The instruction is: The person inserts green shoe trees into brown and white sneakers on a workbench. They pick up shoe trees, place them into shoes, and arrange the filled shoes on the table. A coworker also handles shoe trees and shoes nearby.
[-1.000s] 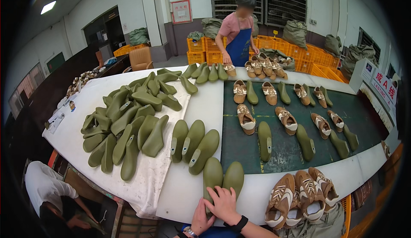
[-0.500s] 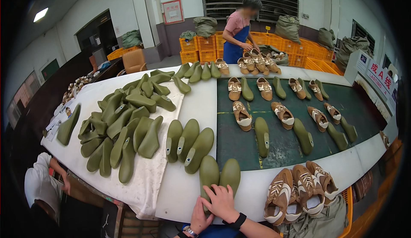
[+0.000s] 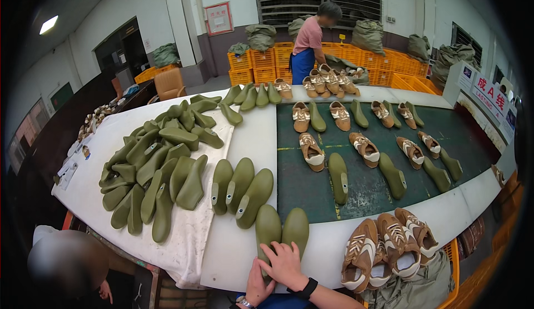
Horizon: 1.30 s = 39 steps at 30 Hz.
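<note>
At the near edge of the white tabletop, two olive-green shoe lasts stand side by side, a left one (image 3: 268, 225) and a right one (image 3: 295, 228). My left hand (image 3: 258, 287) is wrapped against the near end of the left last. Laid across the near ends of both is my right hand (image 3: 285, 264), its fingers curved over them. Just beyond, a row of three more lasts (image 3: 240, 187) lies on the table. To my right, brown-and-white sneakers (image 3: 389, 248) stand close together at the table edge.
A heap of lasts (image 3: 161, 164) covers the white cloth (image 3: 192, 242) at left. Sneakers and lasts sit in rows on the green belt (image 3: 361, 203). A co-worker in a blue apron (image 3: 303, 64) stands across the table near orange crates (image 3: 264, 67). Another person (image 3: 69, 259) is at lower left.
The single last at the cloth's far left is gone. The person at lower left has leaned into view. The co-worker across has turned toward the crates. My hands stay on the two lasts.
</note>
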{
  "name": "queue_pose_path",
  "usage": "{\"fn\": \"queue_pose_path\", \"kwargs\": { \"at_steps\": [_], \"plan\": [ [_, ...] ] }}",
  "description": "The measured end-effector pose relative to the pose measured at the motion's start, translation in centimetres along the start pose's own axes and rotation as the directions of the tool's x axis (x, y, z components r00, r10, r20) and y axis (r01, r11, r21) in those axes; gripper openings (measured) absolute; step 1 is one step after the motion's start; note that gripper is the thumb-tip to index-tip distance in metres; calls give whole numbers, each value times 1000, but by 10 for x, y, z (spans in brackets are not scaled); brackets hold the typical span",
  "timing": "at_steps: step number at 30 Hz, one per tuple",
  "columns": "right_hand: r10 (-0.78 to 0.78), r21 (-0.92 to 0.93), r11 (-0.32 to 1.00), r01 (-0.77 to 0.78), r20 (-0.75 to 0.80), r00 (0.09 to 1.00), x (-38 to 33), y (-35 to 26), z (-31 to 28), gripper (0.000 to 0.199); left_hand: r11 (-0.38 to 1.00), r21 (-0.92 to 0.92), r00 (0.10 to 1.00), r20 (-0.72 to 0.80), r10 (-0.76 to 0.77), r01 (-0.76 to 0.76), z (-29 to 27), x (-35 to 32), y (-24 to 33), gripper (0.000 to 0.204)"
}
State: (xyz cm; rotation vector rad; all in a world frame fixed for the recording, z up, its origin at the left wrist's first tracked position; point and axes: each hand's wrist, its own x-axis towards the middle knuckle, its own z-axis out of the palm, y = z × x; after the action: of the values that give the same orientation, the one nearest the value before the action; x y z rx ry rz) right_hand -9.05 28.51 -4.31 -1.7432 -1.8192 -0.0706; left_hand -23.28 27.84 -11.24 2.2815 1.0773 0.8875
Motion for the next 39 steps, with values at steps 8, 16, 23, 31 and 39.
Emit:
{"fn": "queue_pose_path", "kwargs": {
  "at_steps": [8,16,23,31,39],
  "plan": [
    [-1,5,1000,1,9,1000,1,0,1,43,1000,4,1000,7,31,-31,-2,3,2,92],
    [-4,-1,1000,4,-9,1000,1,1,4,44,998,-62,993,117,31,-24,-72,30,29,57],
    [-13,-8,1000,12,-45,999,0,-6,3,48,301,-911,458,149,876,-281,-208,77,123,70],
    [-4,0,1000,4,-12,1000,1,-9,4,50,-256,-886,222,-359,906,-387,-181,66,188,65],
    [-9,14,1000,9,-3,1000,2,-9,7,49,-131,-961,140,-168,976,-243,-195,80,166,55]
  ]
}}
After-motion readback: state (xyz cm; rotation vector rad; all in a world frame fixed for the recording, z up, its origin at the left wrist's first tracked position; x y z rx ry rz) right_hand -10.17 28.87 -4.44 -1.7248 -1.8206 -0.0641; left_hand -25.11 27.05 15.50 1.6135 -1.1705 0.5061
